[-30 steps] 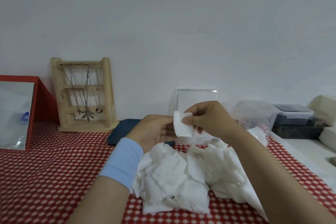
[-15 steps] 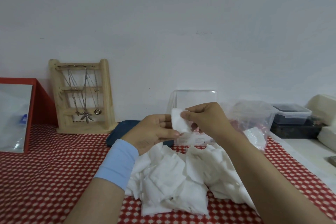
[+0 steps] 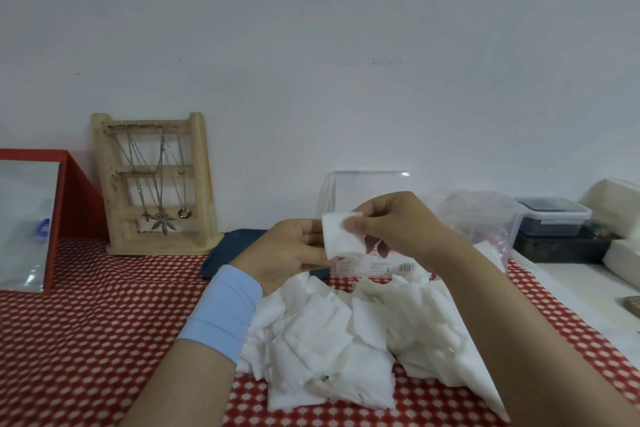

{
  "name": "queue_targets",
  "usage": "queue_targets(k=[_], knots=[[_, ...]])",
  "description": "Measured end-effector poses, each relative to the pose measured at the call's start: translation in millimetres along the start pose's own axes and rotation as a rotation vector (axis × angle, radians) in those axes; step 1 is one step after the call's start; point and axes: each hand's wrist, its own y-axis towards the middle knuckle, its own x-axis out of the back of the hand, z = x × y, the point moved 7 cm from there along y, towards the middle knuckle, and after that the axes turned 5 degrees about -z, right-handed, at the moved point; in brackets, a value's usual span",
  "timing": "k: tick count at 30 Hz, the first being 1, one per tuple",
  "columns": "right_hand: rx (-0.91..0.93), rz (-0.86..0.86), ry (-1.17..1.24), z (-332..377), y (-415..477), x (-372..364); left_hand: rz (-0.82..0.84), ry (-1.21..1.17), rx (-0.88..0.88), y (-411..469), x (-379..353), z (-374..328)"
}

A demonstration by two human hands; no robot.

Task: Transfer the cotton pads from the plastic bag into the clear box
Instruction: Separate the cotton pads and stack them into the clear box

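The right hand (image 3: pixel 398 225) pinches a cotton pad (image 3: pixel 341 237) by its top edge; the left hand (image 3: pixel 287 253) pinches its left edge; both are above the heap of pads (image 3: pixel 329 340), before the clear box (image 3: pixel 367 191).

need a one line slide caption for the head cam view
Right hand pinches one cotton pad beside the left hand, above a pile of pads before the clear box.

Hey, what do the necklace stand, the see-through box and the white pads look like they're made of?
The necklace stand looks like unvarnished wood: pale tan, matte, with faint grain. The box seems to be hard clear plastic, perhaps acrylic; you can see straight through it and its edges glint. The pads look like soft matte cotton or a similar fibre, limp with slightly fuzzy edges.
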Motion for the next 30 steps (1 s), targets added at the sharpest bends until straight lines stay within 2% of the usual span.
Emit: queue_targets(k=[4, 6, 14, 16, 19, 23, 24, 26, 28, 30], knots=[[-0.005, -0.085, -0.124, -7.5, 4.4, 0.3, 0.015, 0.027, -0.014, -0.8, 0.1, 0.0], [-0.012, -0.114, -0.095, -10.5, 6.0, 1.2, 0.01, 0.029, -0.012, -0.1, 0.7, 1.4], [-0.073, -0.047, 0.035, -15.7, 6.0, -4.6, 0.003, 0.002, 0.001, 0.0, 0.7, 3.3], [-0.069, -0.055, 0.039, -15.7, 6.3, -5.9, 0.043, -0.107, 0.047, -1.5, -3.8, 2.1], [-0.032, -0.073, 0.039, -13.2, 6.8, -7.2, -0.028, -0.337, 0.139, 2.4, -2.8, 2.7], [-0.029, -0.051, 0.069, -13.2, 7.9, -9.9, -0.093, -0.005, 0.067, 5.3, 3.8, 7.9], [-0.03, -0.019, 0.03, -15.0, 8.3, -10.1, -0.122, 0.036, 0.073, 6.9, 7.4, 12.1], [0.005, 0.1, -0.232, -16.2, 8.0, -10.9, -0.199, 0.079, 0.084, 9.4, 17.8, 18.6], [0.015, 0.316, -0.544, -22.2, 1.5, -16.8, -0.265, 0.095, 0.094, 10.3, 27.0, 21.1], [-0.054, 0.525, -0.676, -32.2, -10.8, -26.5, -0.285, 0.092, 0.097, 10.6, 31.0, 21.3]])
